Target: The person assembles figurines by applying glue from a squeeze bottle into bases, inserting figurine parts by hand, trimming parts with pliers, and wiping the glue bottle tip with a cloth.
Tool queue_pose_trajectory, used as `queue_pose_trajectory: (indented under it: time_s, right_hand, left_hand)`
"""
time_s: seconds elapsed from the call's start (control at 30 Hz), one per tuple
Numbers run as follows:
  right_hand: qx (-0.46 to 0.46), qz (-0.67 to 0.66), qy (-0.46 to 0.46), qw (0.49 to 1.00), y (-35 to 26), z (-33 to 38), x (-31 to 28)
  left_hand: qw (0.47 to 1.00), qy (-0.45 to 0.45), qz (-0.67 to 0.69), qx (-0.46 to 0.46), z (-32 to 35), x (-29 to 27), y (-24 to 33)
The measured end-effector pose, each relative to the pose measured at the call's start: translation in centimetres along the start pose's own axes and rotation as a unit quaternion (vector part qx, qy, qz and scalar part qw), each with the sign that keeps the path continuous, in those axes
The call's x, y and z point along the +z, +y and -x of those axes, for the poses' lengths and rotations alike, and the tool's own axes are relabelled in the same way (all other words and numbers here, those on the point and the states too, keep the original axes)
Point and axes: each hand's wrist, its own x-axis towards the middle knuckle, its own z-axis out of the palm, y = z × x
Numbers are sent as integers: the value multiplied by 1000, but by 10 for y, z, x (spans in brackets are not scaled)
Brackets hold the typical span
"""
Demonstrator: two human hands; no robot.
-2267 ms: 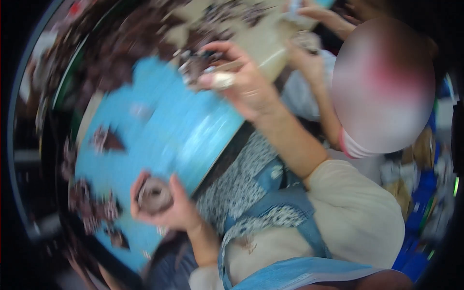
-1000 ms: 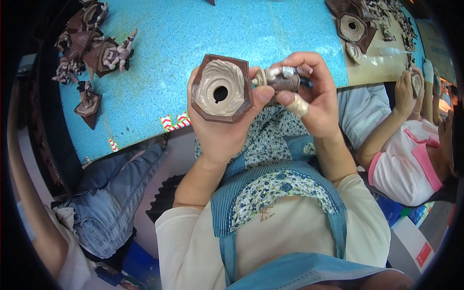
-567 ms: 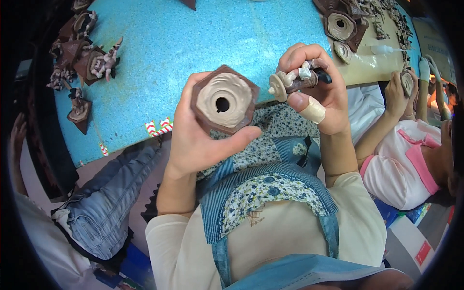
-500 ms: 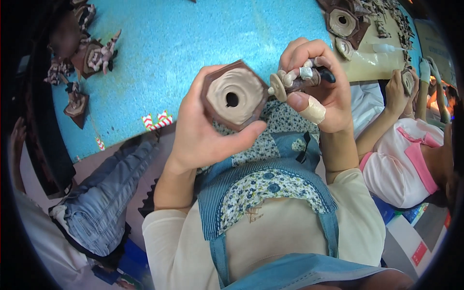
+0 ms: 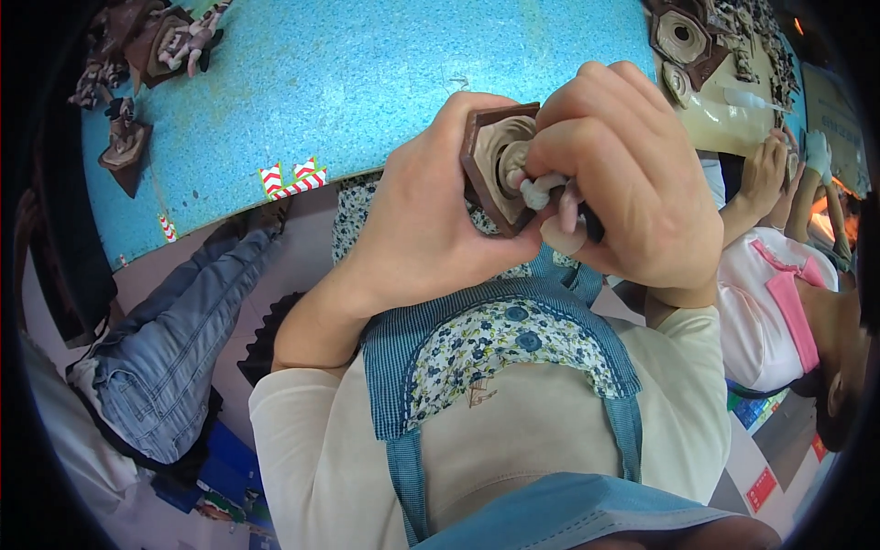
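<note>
In my left hand (image 5: 417,211) is a hexagonal figurine base (image 5: 489,147), brown at the rim with a beige, swirled middle. It is tilted, and my fingers wrap its far side while the thumb lies below. My right hand (image 5: 642,174) grips a small figurine (image 5: 538,192) with pale and pinkish limbs. The figurine's lower end is at the hole in the middle of the base; my fingers cover much of it, so how deep it sits I cannot tell. A pale wrap covers my right thumb.
The blue table (image 5: 367,82) carries finished-looking figurines on bases (image 5: 124,137) at the left. More hexagonal bases (image 5: 680,37) and small parts lie on a beige board (image 5: 724,124) at the right, with a clear dropper bottle (image 5: 747,98). A co-worker in a white and pink top (image 5: 765,302) sits at right.
My right hand has brought the figurine left and turned it onto the base's middle. My left hand has moved right and tilted the base, whose hole is now mostly covered.
</note>
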Motion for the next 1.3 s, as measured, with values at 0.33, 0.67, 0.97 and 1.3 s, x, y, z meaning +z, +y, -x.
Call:
queue_pose_trajectory:
  time_s: [0.33, 0.67, 0.97, 1.3]
  right_hand:
    - [-26, -165, -17, 986, 4, -7, 15]
    - [73, -293, -60, 952, 21, -11, 3]
    - [31, -215, 7, 976, 7, -22, 26]
    - [76, -182, 225, 954, -8, 9, 43]
  left_hand:
    - [990, -57, 125, -15, 4, -5, -9]
    - [931, -124, 340, -47, -1, -10, -21]
    - [970, -147, 176, -83, -2, -13, -11]
    - [986, -20, 162, -25, 13, 9, -16]
